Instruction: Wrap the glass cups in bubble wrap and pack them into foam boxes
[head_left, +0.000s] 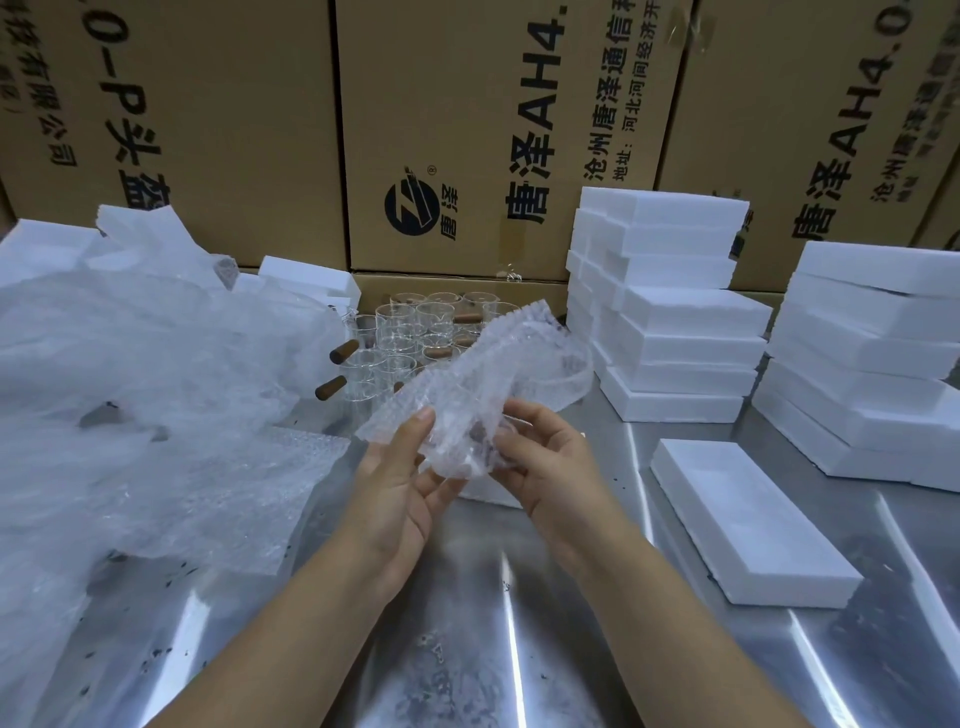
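Left hand pinches bubble wrap sheet edge; right hand curls round bunched end, likely rolling it over a cup, though none shows clearly inside. Unwrapped glass cups cluster behind, within reach. Foam box lies near right hand, handy for packing.

I can't tell whether anything sits inside the crumpled bubble wrap; the foam stack runs off the right edge.

Foam boxes right of cups
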